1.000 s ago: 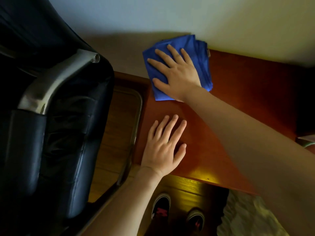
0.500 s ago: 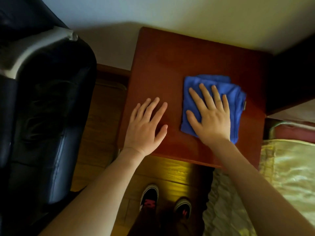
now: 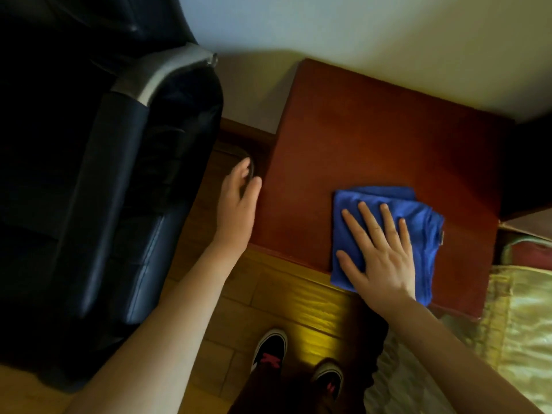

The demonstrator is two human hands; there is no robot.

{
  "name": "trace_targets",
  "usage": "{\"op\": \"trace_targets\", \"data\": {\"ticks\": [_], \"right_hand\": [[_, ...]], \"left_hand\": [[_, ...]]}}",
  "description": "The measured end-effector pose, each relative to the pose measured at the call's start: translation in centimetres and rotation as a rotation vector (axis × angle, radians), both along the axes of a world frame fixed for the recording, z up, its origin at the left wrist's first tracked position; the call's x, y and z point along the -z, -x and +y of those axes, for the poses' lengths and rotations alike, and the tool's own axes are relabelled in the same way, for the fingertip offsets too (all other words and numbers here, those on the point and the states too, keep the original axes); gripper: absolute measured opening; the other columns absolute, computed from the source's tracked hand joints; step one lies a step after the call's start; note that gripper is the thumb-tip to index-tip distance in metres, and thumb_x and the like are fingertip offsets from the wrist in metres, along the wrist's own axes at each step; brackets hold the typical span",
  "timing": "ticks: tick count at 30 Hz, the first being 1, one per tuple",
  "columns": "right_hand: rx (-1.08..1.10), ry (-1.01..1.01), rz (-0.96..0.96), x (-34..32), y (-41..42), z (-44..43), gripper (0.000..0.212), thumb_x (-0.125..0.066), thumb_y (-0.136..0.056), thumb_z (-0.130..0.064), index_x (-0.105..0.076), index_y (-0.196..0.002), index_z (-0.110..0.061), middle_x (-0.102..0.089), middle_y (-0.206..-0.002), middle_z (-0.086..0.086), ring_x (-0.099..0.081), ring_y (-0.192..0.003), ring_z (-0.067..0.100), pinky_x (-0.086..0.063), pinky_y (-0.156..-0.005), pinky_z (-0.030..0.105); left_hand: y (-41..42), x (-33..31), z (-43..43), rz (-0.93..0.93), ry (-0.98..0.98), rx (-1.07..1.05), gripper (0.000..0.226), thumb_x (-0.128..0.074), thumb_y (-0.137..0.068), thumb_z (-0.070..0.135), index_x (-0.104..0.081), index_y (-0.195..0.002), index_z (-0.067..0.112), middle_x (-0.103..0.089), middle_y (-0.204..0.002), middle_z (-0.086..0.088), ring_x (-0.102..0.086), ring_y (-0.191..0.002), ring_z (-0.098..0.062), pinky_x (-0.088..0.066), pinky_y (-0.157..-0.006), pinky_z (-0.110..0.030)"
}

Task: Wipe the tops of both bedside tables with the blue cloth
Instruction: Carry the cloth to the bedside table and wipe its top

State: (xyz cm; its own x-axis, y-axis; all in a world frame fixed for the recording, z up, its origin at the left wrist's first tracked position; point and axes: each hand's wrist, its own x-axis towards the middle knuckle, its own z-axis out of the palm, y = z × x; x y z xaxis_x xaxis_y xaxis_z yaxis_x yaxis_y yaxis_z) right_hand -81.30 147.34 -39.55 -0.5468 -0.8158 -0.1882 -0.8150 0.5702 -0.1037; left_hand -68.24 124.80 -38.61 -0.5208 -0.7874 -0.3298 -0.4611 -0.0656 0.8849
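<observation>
A reddish-brown bedside table (image 3: 373,138) stands against the pale wall. A folded blue cloth (image 3: 418,216) lies at the table's near right edge and hangs slightly over the front. My right hand (image 3: 379,249) presses flat on the cloth with the fingers spread. My left hand (image 3: 239,204) is off the table top, beside its left edge over the floor, fingers loosely extended and holding nothing.
A dark leather armchair (image 3: 104,189) with a silver armrest fills the left side, close to the table. A bed with a yellow-gold cover (image 3: 519,330) lies at the right. My shoes (image 3: 270,348) stand on the wooden floor (image 3: 298,300) in front of the table.
My right hand has dragged the cloth from the table's far left corner toward the near right edge. My left hand has slid off the table top to its left side.
</observation>
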Motion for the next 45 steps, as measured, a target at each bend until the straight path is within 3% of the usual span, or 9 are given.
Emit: {"op": "trace_targets", "data": {"ticks": [5,10,13,18,21,25,33,40,45], "right_hand": [[-0.128,0.075,0.007,0.7,-3.3,-5.5,0.067,-0.038,-0.091,-0.060,-0.028,-0.151,-0.031,-0.024,-0.159,-0.005,-0.013,-0.150,0.027,-0.014,-0.119,0.053],[-0.123,0.136,0.047,1.4,-1.2,-11.2,0.064,-0.039,-0.089,-0.058,-0.033,-0.148,-0.034,-0.032,-0.157,-0.004,-0.021,-0.148,0.026,-0.015,-0.119,0.050],[-0.071,0.169,0.057,1.7,2.5,-15.9,0.063,-0.038,-0.088,-0.058,-0.034,-0.147,-0.036,-0.033,-0.156,-0.003,-0.023,-0.147,0.026,-0.015,-0.119,0.049],[0.075,0.171,0.058,1.6,10.4,-23.2,0.064,-0.033,-0.086,-0.061,-0.033,-0.146,-0.039,-0.028,-0.159,-0.005,-0.019,-0.148,0.024,-0.011,-0.120,0.046],[0.114,0.125,0.029,1.1,12.4,-25.0,0.065,-0.030,-0.087,-0.063,-0.027,-0.148,-0.040,-0.021,-0.161,-0.006,-0.012,-0.150,0.024,-0.007,-0.121,0.047],[0.053,0.139,0.037,1.0,7.4,-21.6,0.063,-0.034,-0.089,-0.059,-0.030,-0.148,-0.037,-0.026,-0.160,-0.002,-0.016,-0.149,0.029,-0.011,-0.119,0.050],[-0.159,0.063,-0.016,0.7,-7.6,-7.2,0.061,-0.038,-0.093,-0.057,-0.025,-0.150,-0.038,-0.024,-0.160,-0.006,-0.011,-0.150,0.024,-0.012,-0.120,0.052],[-0.038,0.197,0.061,2.1,3.1,-15.1,0.059,-0.041,-0.088,-0.058,-0.038,-0.144,-0.040,-0.036,-0.155,-0.005,-0.026,-0.146,0.025,-0.018,-0.117,0.049],[0.111,0.154,0.045,1.3,10.5,-20.2,0.060,-0.033,-0.089,-0.061,-0.032,-0.146,-0.043,-0.027,-0.159,-0.008,-0.018,-0.149,0.023,-0.011,-0.119,0.046]], "left_hand": [[-0.7,1.8,0.3,0.092,-0.350,-0.169,0.034,-0.044,-0.101,0.025,-0.060,-0.129,0.017,-0.066,-0.122,-0.001,-0.063,-0.111,-0.013,-0.051,-0.092,-0.027],[-0.6,2.9,0.2,0.131,-0.438,-0.205,0.027,-0.051,-0.098,0.018,-0.064,-0.120,0.022,-0.071,-0.110,0.000,-0.069,-0.099,-0.009,-0.055,-0.085,-0.025],[-0.8,3.2,0.1,0.130,-0.441,-0.194,0.029,-0.053,-0.097,0.022,-0.063,-0.123,0.025,-0.069,-0.119,0.000,-0.065,-0.109,-0.009,-0.052,-0.089,-0.022],[-1.1,3.3,-0.1,0.146,-0.450,-0.163,0.023,-0.054,-0.096,0.027,-0.064,-0.113,0.038,-0.067,-0.109,0.018,-0.062,-0.098,0.012,-0.048,-0.072,-0.005],[-1.4,3.3,-0.2,0.131,-0.460,-0.133,0.021,-0.055,-0.095,0.030,-0.064,-0.108,0.044,-0.067,-0.113,0.019,-0.060,-0.108,0.005,-0.048,-0.089,-0.015],[-1.5,3.0,-0.3,0.154,-0.506,-0.137,0.025,-0.053,-0.096,0.024,-0.066,-0.106,0.042,-0.070,-0.117,0.008,-0.064,-0.113,-0.008,-0.050,-0.099,-0.032],[-1.2,2.7,-0.2,0.212,-0.597,-0.209,0.033,-0.046,-0.098,0.009,-0.060,-0.127,0.019,-0.070,-0.113,-0.002,-0.069,-0.099,-0.010,-0.054,-0.081,-0.019],[-1.2,3.2,-0.2,0.221,-0.619,-0.218,0.028,-0.048,-0.098,0.015,-0.065,-0.115,0.030,-0.074,-0.104,0.006,-0.071,-0.097,-0.010,-0.058,-0.080,-0.024],[-1.6,3.3,-0.3,0.184,-0.586,-0.164,0.030,-0.048,-0.099,0.021,-0.063,-0.123,0.031,-0.071,-0.117,0.004,-0.068,-0.106,-0.011,-0.057,-0.085,-0.029]]}}
